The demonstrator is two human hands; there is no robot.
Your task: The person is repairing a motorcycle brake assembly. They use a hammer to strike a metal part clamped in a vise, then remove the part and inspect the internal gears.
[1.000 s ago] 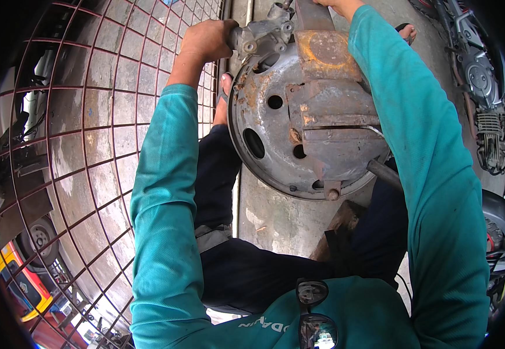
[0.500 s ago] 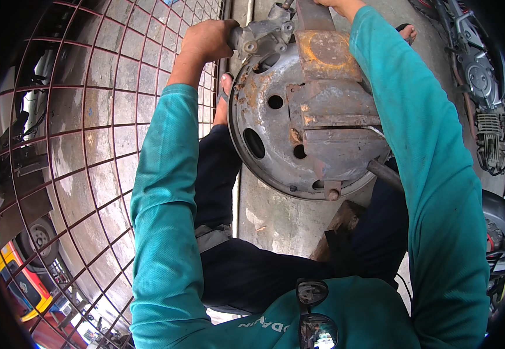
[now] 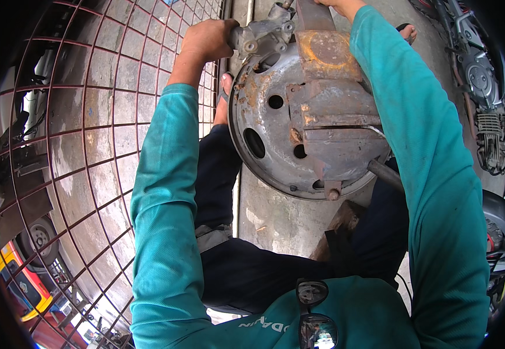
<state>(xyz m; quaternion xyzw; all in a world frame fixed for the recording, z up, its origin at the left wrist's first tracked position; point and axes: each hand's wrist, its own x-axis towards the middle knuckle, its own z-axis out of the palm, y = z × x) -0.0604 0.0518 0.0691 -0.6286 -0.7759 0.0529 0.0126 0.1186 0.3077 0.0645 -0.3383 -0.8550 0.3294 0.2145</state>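
My left hand (image 3: 207, 41) is closed round one end of a grey cast-metal part (image 3: 267, 36) with bolt lugs and holes, above the far left rim of a steel wheel rim (image 3: 264, 136). A rusty bench vise (image 3: 337, 107) sits on the wheel rim, its jaw slot holding a thin bent rod (image 3: 374, 129). At the top edge, beyond the vise, my right hand (image 3: 343, 6) shows only in part; its fingers are mostly cut off, and what they hold is out of sight. A narrow metal end (image 3: 288, 3) stands at the top of the casting.
Red wire mesh (image 3: 92, 116) runs along the left. Motorcycle engine parts (image 3: 482, 87) line the right side. The vise handle bar (image 3: 385, 174) sticks out at the near right. A wooden block (image 3: 345, 221) lies on the concrete floor (image 3: 275, 224) between my legs.
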